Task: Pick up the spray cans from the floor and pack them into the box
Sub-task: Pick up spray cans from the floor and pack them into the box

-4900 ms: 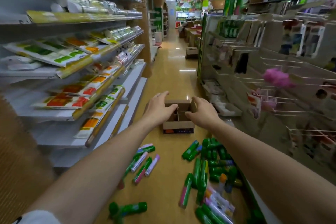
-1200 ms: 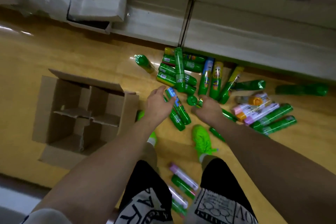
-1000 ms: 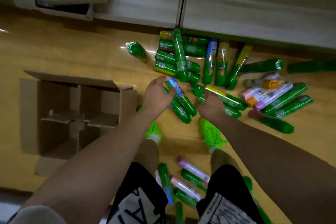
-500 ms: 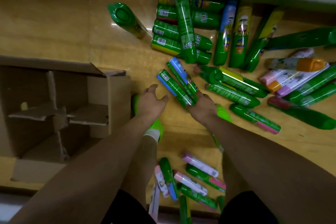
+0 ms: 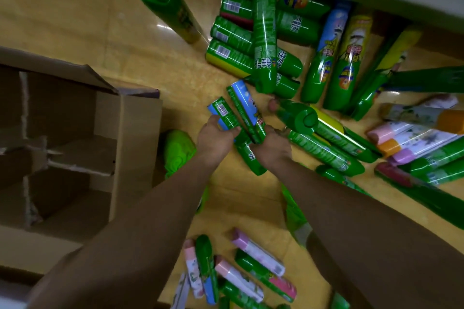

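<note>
Here both hands [image 5: 241, 143] clasp two spray cans [image 5: 241, 118] together.

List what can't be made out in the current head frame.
- Left hand and right hand: backs face the camera, so their grip on the two blue-and-green cans is hidden.
- Box: its left part is cut off by the frame edge; compartment floors are in shadow.
- Can labels: too blurred to read.
- Cans at the bottom edge: cut off by the frame.
</note>
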{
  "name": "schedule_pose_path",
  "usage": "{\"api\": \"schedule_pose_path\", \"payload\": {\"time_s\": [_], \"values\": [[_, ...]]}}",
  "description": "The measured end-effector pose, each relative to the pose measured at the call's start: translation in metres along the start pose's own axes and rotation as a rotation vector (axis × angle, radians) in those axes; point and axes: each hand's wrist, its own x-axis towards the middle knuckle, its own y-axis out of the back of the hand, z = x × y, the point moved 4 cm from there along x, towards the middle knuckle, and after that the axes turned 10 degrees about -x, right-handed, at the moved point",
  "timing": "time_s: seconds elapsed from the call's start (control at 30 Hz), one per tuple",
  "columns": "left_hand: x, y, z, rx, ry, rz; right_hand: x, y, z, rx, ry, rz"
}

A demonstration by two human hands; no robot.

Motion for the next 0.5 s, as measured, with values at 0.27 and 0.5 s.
{"api": "schedule_pose_path", "payload": {"time_s": [0.27,0.5], "values": [[0.047,-0.040,-0.056,-0.118,0.185,0.029,0.057,-0.033,0.018,-0.048,-0.039,0.018],[0.084,-0.068,-0.088,-0.264,0.233,-0.019,0.086,-0.055,0.023,-0.022,-0.072,0.006]]}}
